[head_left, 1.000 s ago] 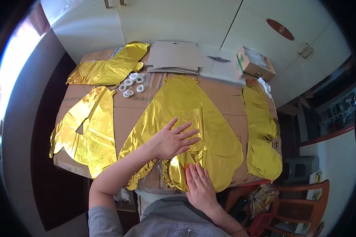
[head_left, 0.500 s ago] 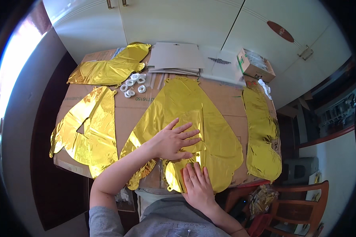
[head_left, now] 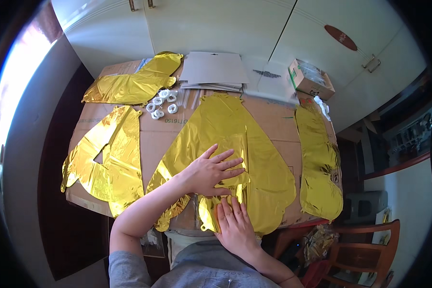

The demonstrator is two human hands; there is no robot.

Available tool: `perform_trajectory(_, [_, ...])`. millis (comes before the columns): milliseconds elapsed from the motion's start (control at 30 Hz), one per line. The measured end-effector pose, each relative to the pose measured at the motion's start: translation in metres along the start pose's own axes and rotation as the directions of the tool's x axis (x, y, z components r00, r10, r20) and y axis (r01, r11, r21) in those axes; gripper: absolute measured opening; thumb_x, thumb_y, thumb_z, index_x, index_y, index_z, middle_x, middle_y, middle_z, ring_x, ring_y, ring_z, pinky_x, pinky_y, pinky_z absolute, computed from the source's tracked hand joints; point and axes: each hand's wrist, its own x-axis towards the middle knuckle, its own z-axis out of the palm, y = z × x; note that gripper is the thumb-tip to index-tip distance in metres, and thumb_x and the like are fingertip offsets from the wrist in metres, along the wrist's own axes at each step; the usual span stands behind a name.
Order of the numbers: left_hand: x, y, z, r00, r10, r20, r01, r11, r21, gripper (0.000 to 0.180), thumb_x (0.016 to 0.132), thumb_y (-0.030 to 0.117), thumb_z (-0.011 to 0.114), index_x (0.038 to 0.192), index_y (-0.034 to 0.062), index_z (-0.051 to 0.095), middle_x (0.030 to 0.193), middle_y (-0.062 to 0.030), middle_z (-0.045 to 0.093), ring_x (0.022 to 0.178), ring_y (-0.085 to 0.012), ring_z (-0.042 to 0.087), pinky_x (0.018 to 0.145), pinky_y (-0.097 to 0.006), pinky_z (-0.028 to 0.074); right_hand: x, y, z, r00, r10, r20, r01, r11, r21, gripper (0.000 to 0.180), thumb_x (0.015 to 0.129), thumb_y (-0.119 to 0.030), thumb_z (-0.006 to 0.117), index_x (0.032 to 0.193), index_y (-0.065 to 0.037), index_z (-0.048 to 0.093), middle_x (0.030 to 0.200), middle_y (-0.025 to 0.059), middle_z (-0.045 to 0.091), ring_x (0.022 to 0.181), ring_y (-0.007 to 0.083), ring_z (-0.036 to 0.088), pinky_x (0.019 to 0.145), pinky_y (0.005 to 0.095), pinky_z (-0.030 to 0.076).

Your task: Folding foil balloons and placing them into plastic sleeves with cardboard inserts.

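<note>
A large gold foil balloon (head_left: 269, 168), deflated and flat, lies in front of me, wide toward the near edge and narrow at the far end. My left hand (head_left: 211, 174) rests on its middle with fingers spread, pressing down a folded-over part. Closer to me, my right hand (head_left: 236, 228) lies flat on the lower fold (head_left: 207, 211), its fingers stretched out and close together. What lies under both palms is hidden.
Flat gold foil balloons lie at left (head_left: 122, 158), far left (head_left: 125, 87) and right (head_left: 320, 163) on the cardboard-covered table (head_left: 273, 115). Behind are white rings (head_left: 172, 109), grey card sheets (head_left: 213, 67) and a small box (head_left: 312, 79). A wooden chair (head_left: 360, 254) stands at right.
My right hand has slid slightly left, and the foil beside its fingers has shifted and creased. My left hand stays spread in nearly the same place.
</note>
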Motion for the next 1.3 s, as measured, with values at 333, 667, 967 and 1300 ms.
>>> perform_trajectory(333, [0.001,0.0,0.001,1.0,-0.001,-0.001,0.001,1.0,0.0,0.073,0.088,0.061,0.052,0.15,0.025,0.037,0.156,-0.0042,0.034,0.145,-0.0288,0.028,0.116,-0.059,0.016,-0.002,0.021,-0.017,0.981,-0.072,-0.179,0.122,0.95,0.289,0.059,0.085,-0.031,0.07,0.132,-0.001,0.053,0.14,0.0181,0.049,0.134,0.0376,0.042,0.11,0.0542,0.032])
perform_trajectory(667, [0.001,0.001,0.0,1.0,-0.001,0.001,0.001,1.0,0.013,0.071,0.089,0.061,0.05,0.149,0.0247,0.038,0.155,-0.0047,0.035,0.145,-0.0294,0.028,0.116,-0.059,0.016,0.007,0.082,-0.016,0.952,-0.002,-0.305,0.017,0.999,0.047,0.038,0.082,-0.022,0.072,0.116,-0.006,0.067,0.122,0.0075,0.064,0.122,0.0268,0.055,0.104,0.0473,0.039])
perform_trajectory(967, [0.0,0.0,0.001,1.0,0.003,-0.012,-0.003,1.0,0.009,0.071,0.089,0.061,0.051,0.148,0.0247,0.04,0.155,-0.0044,0.036,0.145,-0.0292,0.029,0.116,-0.058,0.017,0.005,0.091,-0.011,0.975,-0.013,-0.223,0.022,0.999,0.04,0.051,0.081,-0.037,0.073,0.122,-0.009,0.065,0.13,0.0051,0.061,0.132,0.0325,0.045,0.105,0.0513,0.037])
perform_trajectory(1300, [0.0,0.0,0.0,1.0,0.0,-0.013,0.0,1.0,0.004,0.071,0.088,0.06,0.052,0.148,0.0253,0.04,0.154,-0.0043,0.036,0.144,-0.0293,0.029,0.116,-0.058,0.018,0.003,0.095,-0.026,1.0,-0.007,-0.005,0.006,0.999,-0.049,0.092,0.07,-0.067,0.066,0.14,-0.01,0.05,0.148,0.0058,0.046,0.143,0.0404,0.027,0.111,0.0553,0.029])
